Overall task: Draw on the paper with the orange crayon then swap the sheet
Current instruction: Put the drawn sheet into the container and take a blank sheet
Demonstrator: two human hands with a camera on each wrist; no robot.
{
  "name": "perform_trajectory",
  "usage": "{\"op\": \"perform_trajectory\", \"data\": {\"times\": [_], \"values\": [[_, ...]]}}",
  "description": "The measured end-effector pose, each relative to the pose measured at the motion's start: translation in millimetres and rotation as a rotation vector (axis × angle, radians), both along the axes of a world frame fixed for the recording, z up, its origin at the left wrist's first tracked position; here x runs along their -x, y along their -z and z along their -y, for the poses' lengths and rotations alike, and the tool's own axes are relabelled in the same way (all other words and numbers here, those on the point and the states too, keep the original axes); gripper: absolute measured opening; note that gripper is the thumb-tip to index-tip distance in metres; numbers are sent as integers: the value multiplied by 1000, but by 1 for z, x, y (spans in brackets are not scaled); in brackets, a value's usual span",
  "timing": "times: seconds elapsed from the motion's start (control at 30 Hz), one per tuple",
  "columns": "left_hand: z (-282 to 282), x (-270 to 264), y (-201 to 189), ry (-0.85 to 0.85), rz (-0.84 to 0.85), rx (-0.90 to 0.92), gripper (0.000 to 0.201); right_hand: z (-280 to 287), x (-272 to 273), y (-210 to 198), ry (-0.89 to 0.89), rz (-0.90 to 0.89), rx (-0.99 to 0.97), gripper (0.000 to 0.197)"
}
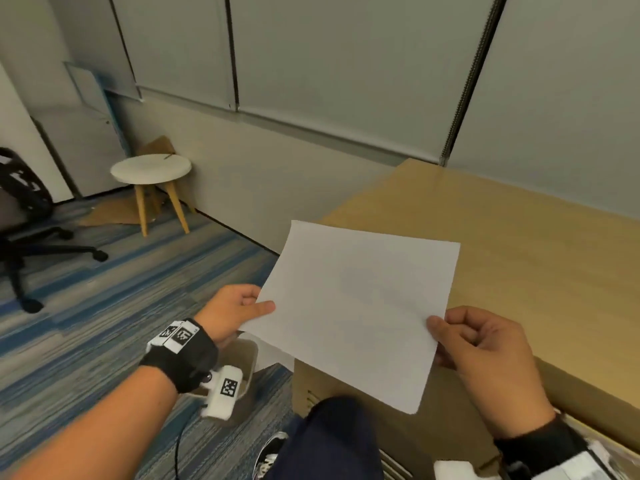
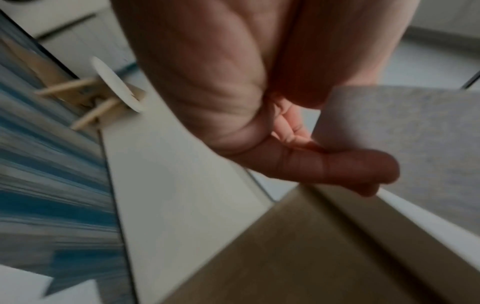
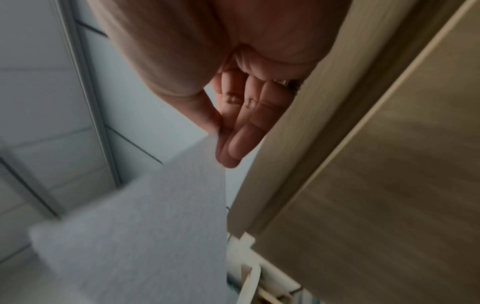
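Observation:
A blank white sheet of paper (image 1: pixel 356 306) hangs in the air over the left end of the wooden table (image 1: pixel 519 251). My left hand (image 1: pixel 239 311) pinches its left edge between thumb and fingers. My right hand (image 1: pixel 481 344) pinches its right edge. In the left wrist view the left hand's fingers (image 2: pixel 324 166) curl under the sheet (image 2: pixel 405 133). Seen from the right wrist, the thumb and fingers (image 3: pixel 233 131) nip the sheet's corner (image 3: pixel 155 216). No orange crayon is in view.
A clear bin (image 1: pixel 247 362) holding white paper stands on the striped carpet below my left hand. My knee (image 1: pixel 332 441) is under the sheet. A round white stool (image 1: pixel 150 168) and an office chair (image 1: pixel 24 209) stand at the left. More papers (image 1: pixel 595 452) lie at the lower right.

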State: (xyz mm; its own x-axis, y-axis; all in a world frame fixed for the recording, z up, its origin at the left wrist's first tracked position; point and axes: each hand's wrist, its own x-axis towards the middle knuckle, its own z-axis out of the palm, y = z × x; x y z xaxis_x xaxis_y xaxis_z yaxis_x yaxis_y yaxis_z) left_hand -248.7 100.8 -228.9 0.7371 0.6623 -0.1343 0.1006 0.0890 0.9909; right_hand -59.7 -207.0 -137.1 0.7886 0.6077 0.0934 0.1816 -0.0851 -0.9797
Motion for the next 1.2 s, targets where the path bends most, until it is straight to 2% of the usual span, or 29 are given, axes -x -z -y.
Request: {"op": "perform_trajectory", "data": {"times": [0.07,0.2,0.27,0.4,0.47,0.53,0.6,0.67,0.77,0.8,0.83,0.9,0.97,1.0,1.07,1.13,1.2], "values": [[-15,17,25,-49,-36,54,52,-32,12,16,-25,40,44,12],[-56,40,82,-209,-78,203,22,-102,36,52,-74,270,137,20],[-75,44,116,-296,-99,243,11,-134,46,70,-107,331,184,25],[-104,52,209,-384,-289,287,9,-191,60,116,-176,338,316,30],[-120,58,257,-515,-408,302,3,-216,63,140,-184,338,376,30],[-136,64,291,-734,-350,489,11,-239,63,160,-175,347,442,27],[-144,60,309,-848,-315,608,21,-259,64,175,-167,346,483,28],[-149,49,327,-747,-335,545,13,-271,67,186,-174,350,498,30],[-149,39,352,-365,-411,449,48,-277,70,193,-214,366,473,33],[-147,41,354,-304,-448,411,47,-276,71,192,-229,367,462,33],[-144,46,346,-305,-484,360,33,-273,71,189,-240,372,451,33],[-137,60,335,-456,-558,279,8,-262,68,176,-257,398,417,33],[-136,65,309,-671,-473,375,13,-247,63,153,-262,446,377,27],[-136,63,289,-698,-411,429,21,-238,60,141,-255,456,357,23],[-132,53,235,-568,-293,472,36,-219,52,115,-233,408,299,19],[-124,46,181,-348,-198,397,47,-196,46,85,-223,331,238,17],[-113,40,123,-218,-123,297,43,-171,41,51,-207,260,196,14]]}}
